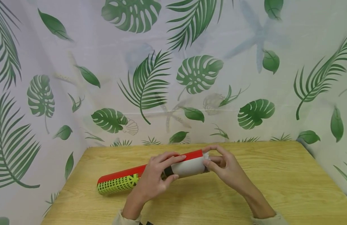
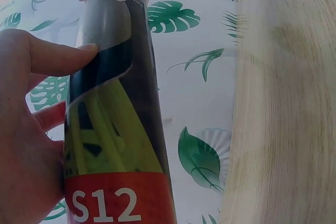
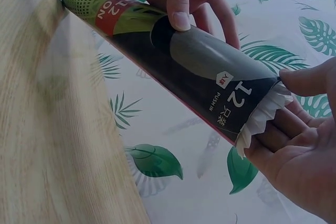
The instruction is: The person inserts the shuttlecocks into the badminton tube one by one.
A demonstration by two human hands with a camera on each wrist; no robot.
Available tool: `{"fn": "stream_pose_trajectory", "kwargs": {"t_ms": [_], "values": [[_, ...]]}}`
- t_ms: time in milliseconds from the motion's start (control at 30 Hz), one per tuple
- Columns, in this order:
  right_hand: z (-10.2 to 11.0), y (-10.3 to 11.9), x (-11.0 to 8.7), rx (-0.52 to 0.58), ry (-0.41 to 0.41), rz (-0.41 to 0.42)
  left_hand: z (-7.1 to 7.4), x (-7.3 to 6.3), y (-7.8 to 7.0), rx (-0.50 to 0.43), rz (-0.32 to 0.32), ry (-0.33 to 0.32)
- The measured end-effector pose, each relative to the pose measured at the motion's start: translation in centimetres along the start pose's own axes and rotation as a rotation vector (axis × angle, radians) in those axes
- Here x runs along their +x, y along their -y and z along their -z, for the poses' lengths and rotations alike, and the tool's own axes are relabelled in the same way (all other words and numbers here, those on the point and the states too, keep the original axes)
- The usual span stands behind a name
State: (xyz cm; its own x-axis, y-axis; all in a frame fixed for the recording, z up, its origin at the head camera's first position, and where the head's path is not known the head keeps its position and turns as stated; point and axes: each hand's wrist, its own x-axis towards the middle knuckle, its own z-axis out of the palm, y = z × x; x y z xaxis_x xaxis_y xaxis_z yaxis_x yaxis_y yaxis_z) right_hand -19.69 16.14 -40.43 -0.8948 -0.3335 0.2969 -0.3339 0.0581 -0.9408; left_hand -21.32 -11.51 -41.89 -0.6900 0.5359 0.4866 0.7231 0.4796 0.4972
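A long printed shuttlecock tube (image 1: 188,168) in red, white, black and yellow-green is held tilted over the table, its right end higher. My left hand (image 1: 157,176) grips it round the middle, with the thumb along its side in the left wrist view. At the right end, the white frilled skirt of a shuttlecock (image 3: 262,116) pokes out of the opening; the rest of it is hidden inside. My right hand (image 1: 228,168) holds this end. Its thumb lies at the rim and its curled fingers are on the white skirt. The tube's label (image 2: 107,203) reads S12.
The wooden table (image 1: 274,181) lies beneath both hands. Behind it and to the left hangs a white cloth (image 1: 156,131) printed with green leaves, reaching down to the table's back edge.
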Motion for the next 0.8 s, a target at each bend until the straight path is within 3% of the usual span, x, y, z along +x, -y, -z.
{"fn": "stream_pose_trajectory", "kwargs": {"t_ms": [533, 800], "values": [[1.3, -0.9, 0.1, 0.089, 0.168, -0.015, -0.8, 0.4, -0.3, 0.002, -0.022, 0.03], [1.5, -1.5, 0.0, 0.087, 0.185, -0.033, -1.3, 0.2, -0.3, 0.022, -0.004, 0.047]]}}
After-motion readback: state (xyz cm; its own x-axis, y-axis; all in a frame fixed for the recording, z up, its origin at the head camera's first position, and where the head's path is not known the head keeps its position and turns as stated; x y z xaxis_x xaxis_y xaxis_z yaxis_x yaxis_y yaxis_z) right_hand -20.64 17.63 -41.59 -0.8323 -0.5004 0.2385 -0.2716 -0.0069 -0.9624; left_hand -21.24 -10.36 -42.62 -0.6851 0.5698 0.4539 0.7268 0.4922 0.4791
